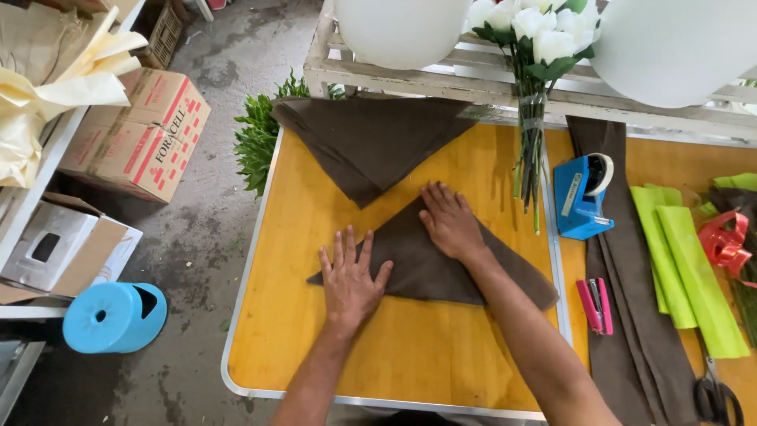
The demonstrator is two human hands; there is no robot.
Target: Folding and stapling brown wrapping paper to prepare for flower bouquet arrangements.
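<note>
A dark brown folded sheet of wrapping fabric (441, 268) lies on the yellow table (292, 315), shaped like a triangle. My left hand (348, 276) presses flat on its left corner, fingers spread. My right hand (448, 221) lies flat on its upper point, fingers together and stretched. A second brown folded sheet (371, 142) rests just beyond, its point nearly touching the first sheet. Neither hand grips anything.
A bunch of white flowers (536, 47) stands at the back. To the right lie a blue tape dispenser (582, 197), a pink stapler (594, 306), brown strips (631, 331), green sheets (686, 260), a red ribbon (721, 241) and scissors (716, 394). Cardboard boxes (142, 134) and a blue stool (114, 315) sit on the floor at left.
</note>
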